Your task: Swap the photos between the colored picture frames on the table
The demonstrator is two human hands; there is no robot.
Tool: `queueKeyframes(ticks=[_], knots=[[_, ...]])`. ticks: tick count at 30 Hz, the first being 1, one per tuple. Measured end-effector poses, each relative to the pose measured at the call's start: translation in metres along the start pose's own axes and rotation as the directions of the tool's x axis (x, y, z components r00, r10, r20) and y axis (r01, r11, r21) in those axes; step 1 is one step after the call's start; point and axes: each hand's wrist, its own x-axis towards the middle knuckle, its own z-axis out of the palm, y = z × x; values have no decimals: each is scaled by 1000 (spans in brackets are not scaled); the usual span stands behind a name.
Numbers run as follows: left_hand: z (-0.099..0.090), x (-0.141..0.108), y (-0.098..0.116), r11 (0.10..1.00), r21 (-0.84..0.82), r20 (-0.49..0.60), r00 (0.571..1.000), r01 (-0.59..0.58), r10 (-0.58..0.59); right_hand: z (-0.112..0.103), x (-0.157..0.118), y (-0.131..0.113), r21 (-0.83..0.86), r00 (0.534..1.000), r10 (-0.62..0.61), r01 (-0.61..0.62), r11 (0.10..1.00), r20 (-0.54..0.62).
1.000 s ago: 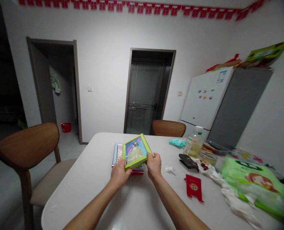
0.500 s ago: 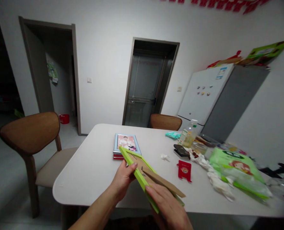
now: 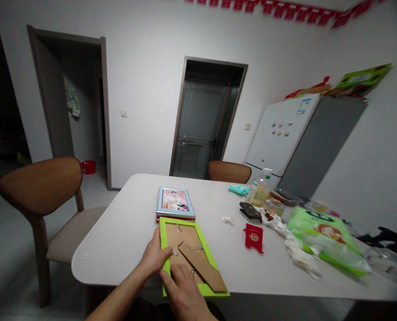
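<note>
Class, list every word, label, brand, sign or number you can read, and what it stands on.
No text can be read with certainty.
Green packet: large characters, too blurred.
Red card: too small.
Fridge sticker: too small.
Bottle label: too small.
Red bunting: any characters too blurred.

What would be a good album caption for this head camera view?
Two hands steady a lime-green picture frame, back side up, beside a blue-framed photo.

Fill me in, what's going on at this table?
A person holds a green photo frame with its back up at the near edge of the table. The left hand grips its left side; the right hand lies on the lower back, beside the brown stand. A blue frame lies just beyond.
</note>
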Motion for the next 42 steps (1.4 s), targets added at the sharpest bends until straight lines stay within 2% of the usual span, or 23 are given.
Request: queueKeyframes(ticks=[3,6,8,10,12,13,15,16,19,22,24,30,32,34,36,39,42], knots=[[-6,-1,-9,978,195,-21,996,-81,87,10,0,-4,44,996,1,-5,999,91],[-10,-2,-15,935,334,-7,992,-119,128,10,0,-8,99,987,15,-31,995,158],[-10,-1,-19,907,402,-9,989,-129,144,1,3,-7,181,974,28,-70,981,225],[-9,-2,-23,881,452,-17,986,-138,163,-14,9,1,332,949,6,-116,936,316],[-8,-3,-27,860,488,-28,983,-147,183,-29,14,20,487,924,-27,-176,856,380],[-6,-5,-28,852,501,-34,981,-150,193,-34,15,33,495,925,19,-220,841,380],[-4,-9,-30,838,523,-40,977,-157,207,-37,15,63,388,905,212,-358,849,370],[-3,-12,-31,832,532,-41,976,-158,212,-35,14,78,309,879,301,-422,852,371],[0,-16,-32,817,556,-43,976,-154,213,-20,12,109,155,805,421,-520,840,417],[0,-16,-33,804,575,-35,977,-151,209,-5,14,117,95,762,477,-567,818,438],[-1,-16,-33,795,587,-30,977,-152,210,-1,18,114,66,749,502,-581,811,432],[0,-16,-32,778,608,-32,973,-161,227,-2,22,110,-19,749,513,-558,830,419],[0,-16,-33,774,610,-31,971,-169,236,-3,22,104,-21,782,502,-533,846,371],[1,-16,-33,771,612,-28,969,-178,246,-4,25,92,44,837,431,-471,881,337],[1,-16,-34,766,616,-27,967,-183,253,-4,31,76,158,878,317,-392,906,358],[1,-16,-35,760,625,-29,967,-179,251,2,43,54,270,897,198,-320,908,395],[2,-15,-34,759,629,-29,970,-171,243,9,53,44,250,894,209,-325,912,397]])
